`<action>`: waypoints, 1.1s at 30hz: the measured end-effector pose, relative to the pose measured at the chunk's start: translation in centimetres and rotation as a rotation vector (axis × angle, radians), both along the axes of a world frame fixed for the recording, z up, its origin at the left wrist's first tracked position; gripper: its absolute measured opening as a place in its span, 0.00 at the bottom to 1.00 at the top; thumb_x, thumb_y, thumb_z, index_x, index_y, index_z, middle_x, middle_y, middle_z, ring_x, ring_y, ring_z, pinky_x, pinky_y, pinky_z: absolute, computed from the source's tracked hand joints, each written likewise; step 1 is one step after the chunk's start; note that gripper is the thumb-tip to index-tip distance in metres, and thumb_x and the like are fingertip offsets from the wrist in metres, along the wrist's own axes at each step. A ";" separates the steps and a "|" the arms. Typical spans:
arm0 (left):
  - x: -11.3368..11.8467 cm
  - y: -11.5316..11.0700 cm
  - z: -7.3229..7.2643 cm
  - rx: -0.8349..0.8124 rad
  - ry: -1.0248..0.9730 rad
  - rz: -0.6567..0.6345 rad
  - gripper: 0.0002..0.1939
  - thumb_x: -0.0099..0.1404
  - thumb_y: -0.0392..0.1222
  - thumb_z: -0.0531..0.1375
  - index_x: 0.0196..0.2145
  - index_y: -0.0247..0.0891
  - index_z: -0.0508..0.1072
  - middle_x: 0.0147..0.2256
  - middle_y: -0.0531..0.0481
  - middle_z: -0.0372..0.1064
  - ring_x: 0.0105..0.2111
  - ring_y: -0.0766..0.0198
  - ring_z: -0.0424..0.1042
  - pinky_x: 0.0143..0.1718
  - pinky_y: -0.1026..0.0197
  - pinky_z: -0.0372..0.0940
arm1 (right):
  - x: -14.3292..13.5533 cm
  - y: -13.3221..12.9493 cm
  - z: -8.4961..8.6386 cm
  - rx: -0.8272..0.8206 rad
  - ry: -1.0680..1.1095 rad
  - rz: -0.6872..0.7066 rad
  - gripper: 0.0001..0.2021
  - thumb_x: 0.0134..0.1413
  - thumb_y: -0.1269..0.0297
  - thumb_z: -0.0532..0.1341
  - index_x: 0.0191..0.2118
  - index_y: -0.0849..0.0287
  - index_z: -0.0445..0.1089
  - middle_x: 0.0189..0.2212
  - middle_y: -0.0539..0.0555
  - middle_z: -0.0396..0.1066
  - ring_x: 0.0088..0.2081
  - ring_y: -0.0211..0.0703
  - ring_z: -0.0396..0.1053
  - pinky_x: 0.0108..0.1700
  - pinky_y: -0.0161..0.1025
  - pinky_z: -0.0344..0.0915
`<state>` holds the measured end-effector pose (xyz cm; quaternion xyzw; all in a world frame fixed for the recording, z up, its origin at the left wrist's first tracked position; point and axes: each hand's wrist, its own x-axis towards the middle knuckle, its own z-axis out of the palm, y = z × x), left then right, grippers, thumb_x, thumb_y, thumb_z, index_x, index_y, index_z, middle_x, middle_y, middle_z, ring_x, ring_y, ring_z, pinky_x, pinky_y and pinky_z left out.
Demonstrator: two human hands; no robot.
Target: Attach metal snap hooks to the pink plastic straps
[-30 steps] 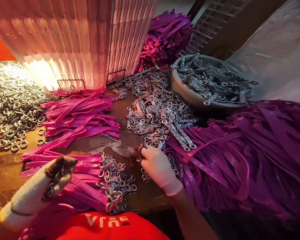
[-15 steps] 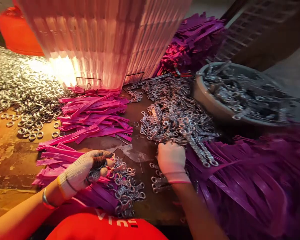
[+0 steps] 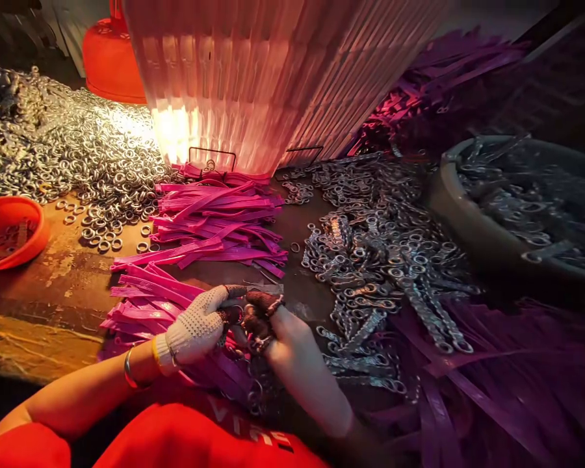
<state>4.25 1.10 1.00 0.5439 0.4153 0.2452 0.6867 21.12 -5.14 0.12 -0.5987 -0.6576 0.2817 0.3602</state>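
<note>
My left hand [image 3: 199, 325], in a white dotted glove with dark fingertips, is closed in a pinch above a bunch of magenta strips [image 3: 151, 302]. Fingertips almost against it, my right hand [image 3: 295, 348], also gloved, is bent closed. Whatever sits between the two sets of fingers is small, dark and mostly covered, so I cannot make it out. Under the hands, the strips' right ends carry metal ring-ended links, partly hidden. Just right of my right hand lies a heap of ridged metal links with ring ends [image 3: 365, 292].
Loose metal rings [image 3: 112, 175] spread at the left beneath a red lamp [image 3: 112, 65]. A red bowl [image 3: 41, 237] holds rings. A corrugated translucent panel [image 3: 224, 84] stands behind more magenta strips [image 3: 219, 224]. To the right are a tub [image 3: 451, 195] of metal pieces and purple strips [image 3: 487, 390].
My right hand has left the heap of metal links and come left to meet my left hand. The view has shifted left, bringing more of the red bowl into sight.
</note>
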 end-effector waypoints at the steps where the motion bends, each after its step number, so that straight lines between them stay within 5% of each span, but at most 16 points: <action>1: -0.1 -0.2 -0.2 0.040 0.014 0.027 0.17 0.65 0.38 0.58 0.52 0.37 0.74 0.47 0.43 0.76 0.42 0.60 0.75 0.41 0.62 0.69 | -0.7 0.0 -0.1 0.017 0.004 -0.001 0.17 0.60 0.71 0.55 0.53 0.54 0.70 0.46 0.55 0.77 0.47 0.46 0.75 0.50 0.42 0.70; 7: -1.1 -0.7 -1.6 0.177 0.108 0.100 0.08 0.68 0.40 0.56 0.40 0.35 0.73 0.32 0.48 0.75 0.28 0.65 0.71 0.33 0.63 0.65 | -0.8 -0.6 -1.8 0.042 -0.022 -0.093 0.15 0.60 0.68 0.55 0.51 0.56 0.71 0.42 0.56 0.78 0.42 0.48 0.76 0.45 0.42 0.72; 13: -0.9 -1.3 -2.2 0.282 0.150 0.162 0.05 0.67 0.39 0.57 0.35 0.38 0.71 0.35 0.49 0.72 0.36 0.62 0.68 0.38 0.63 0.63 | -2.1 -0.4 -2.2 0.030 -0.002 -0.040 0.19 0.55 0.73 0.53 0.51 0.57 0.69 0.45 0.58 0.76 0.47 0.49 0.74 0.49 0.45 0.70; 18: -1.3 -1.1 -1.5 0.278 0.123 -0.032 0.06 0.66 0.43 0.59 0.33 0.38 0.69 0.32 0.51 0.71 0.31 0.65 0.65 0.34 0.64 0.60 | -1.9 0.0 -1.6 0.053 -0.111 -0.033 0.15 0.49 0.76 0.52 0.40 0.58 0.71 0.34 0.55 0.74 0.37 0.47 0.71 0.40 0.42 0.68; 24: -1.5 -0.8 0.1 -0.143 0.009 -0.036 0.17 0.68 0.53 0.55 0.27 0.38 0.65 0.17 0.57 0.60 0.15 0.71 0.56 0.18 0.67 0.50 | -2.4 0.0 -1.1 0.261 -0.410 -0.016 0.07 0.43 0.72 0.55 0.30 0.57 0.68 0.30 0.57 0.69 0.32 0.48 0.63 0.35 0.42 0.59; 28: -1.3 -0.7 0.2 -0.258 -0.004 0.074 0.19 0.65 0.55 0.58 0.26 0.37 0.64 0.16 0.57 0.59 0.14 0.72 0.55 0.15 0.69 0.49 | -2.6 0.2 -1.6 0.350 -0.582 -0.023 0.05 0.43 0.72 0.56 0.28 0.57 0.67 0.25 0.55 0.67 0.28 0.46 0.61 0.31 0.41 0.54; 33: -0.8 -0.3 0.5 -0.389 -0.035 0.048 0.17 0.61 0.55 0.59 0.27 0.37 0.65 0.15 0.58 0.58 0.13 0.72 0.54 0.12 0.70 0.48 | -1.6 0.5 -1.7 0.427 -0.672 0.086 0.03 0.43 0.71 0.59 0.24 0.55 0.64 0.22 0.54 0.66 0.26 0.44 0.58 0.29 0.41 0.49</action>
